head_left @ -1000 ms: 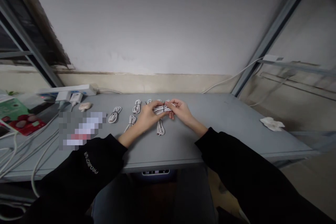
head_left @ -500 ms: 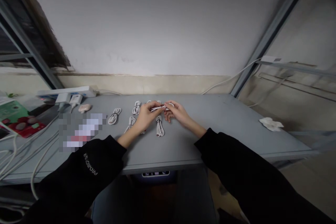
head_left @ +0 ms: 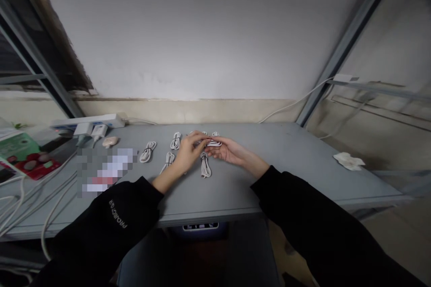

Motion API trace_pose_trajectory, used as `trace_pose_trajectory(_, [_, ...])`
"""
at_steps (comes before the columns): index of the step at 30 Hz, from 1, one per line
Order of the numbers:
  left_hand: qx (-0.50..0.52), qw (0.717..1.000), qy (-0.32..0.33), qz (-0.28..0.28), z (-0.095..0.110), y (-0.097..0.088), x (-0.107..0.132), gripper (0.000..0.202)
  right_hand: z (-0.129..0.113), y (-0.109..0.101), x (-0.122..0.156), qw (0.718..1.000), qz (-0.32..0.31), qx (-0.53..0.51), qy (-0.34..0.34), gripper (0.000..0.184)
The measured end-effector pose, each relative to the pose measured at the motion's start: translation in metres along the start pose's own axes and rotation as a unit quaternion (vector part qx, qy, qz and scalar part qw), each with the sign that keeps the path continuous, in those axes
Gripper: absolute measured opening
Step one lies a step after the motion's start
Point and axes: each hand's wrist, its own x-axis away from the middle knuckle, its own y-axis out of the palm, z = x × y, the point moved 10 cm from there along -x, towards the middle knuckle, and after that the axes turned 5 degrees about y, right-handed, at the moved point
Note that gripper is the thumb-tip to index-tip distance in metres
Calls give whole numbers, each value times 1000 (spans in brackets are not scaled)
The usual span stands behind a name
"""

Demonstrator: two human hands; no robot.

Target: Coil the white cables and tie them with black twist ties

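Between my two hands is a coiled white cable point(head_left: 214, 143), held just above the grey table. My left hand point(head_left: 191, 148) pinches its left end, near a dark tie. My right hand point(head_left: 229, 150) supports the coil from the right, thumb on top and fingers curled below. Other bundled white cables with black ties lie around: one bundle point(head_left: 205, 166) in front of my hands, one point(head_left: 175, 141) behind the left wrist, one point(head_left: 168, 161) partly under the left forearm, and one point(head_left: 148, 152) farther left. More bundles behind my hands are partly hidden.
At the left stand a white power strip point(head_left: 116, 120) with plugs, a small pale case point(head_left: 110, 142), loose cords and a green-and-red box point(head_left: 32, 157). A crumpled tissue point(head_left: 349, 161) lies at the right. The grey table point(head_left: 218, 202) meets a wall behind.
The cable in my hands has turned a little, and my right hand's fingers have shifted beneath it. My left hand stays at the tie. The view has moved slightly.
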Motion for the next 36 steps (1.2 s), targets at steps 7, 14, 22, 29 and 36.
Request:
trace_pose_trajectory(7, [-10, 1000, 16, -16, 5, 2, 1, 14, -1, -8, -3, 1000, 15, -25, -11, 19])
trace_pose_trajectory(14, [0, 1000, 17, 0, 5, -1, 2, 11, 0, -13, -4, 997, 34, -61, -26, 18])
trace_pose_trajectory(22, [13, 998, 57, 2, 5, 1, 2, 18, -1, -12, -9, 996, -14, -71, -48, 2])
trace_pose_trajectory(29, [1, 1000, 23, -1, 3, 1, 2, 17, -2, -12, -7, 996, -3, -72, -60, 11])
trace_pose_trajectory(36, [46, 998, -21, 26, -6, -3, 2, 15, -1, -13, -11, 994, -28, -82, -71, 7])
